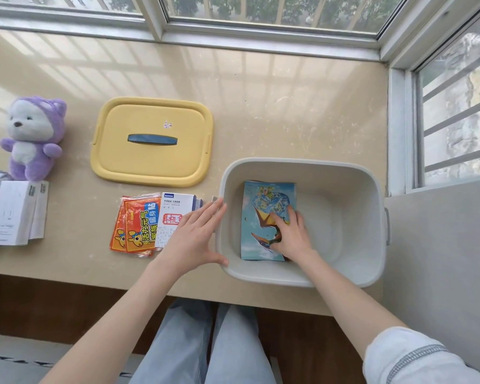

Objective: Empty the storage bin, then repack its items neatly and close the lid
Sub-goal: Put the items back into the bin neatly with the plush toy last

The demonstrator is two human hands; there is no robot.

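A: Grey plastic storage bin [344, 173] holds only the colourful picture booklet [263, 214]; your right hand [291, 234] presses it flat, fingers closing on nothing.

B: Likely repacking. Your left hand [194, 236], open, steadies the rim; next, the orange packets [135, 225].

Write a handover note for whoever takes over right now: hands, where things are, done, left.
Left hand: open, flat against the outer left wall of the grey storage bin, steadying it.
Right hand: inside the bin, fingers pressing on the colourful illustrated packet on the bin floor; no closed grip visible.
Done: only that packet is in the bin.
Out on the sill: orange heat-patch packs, white KOVOL box, white boxes, purple plush toy, yellow lid lying flat.
Left: pack the remaining items, then fit the lid.
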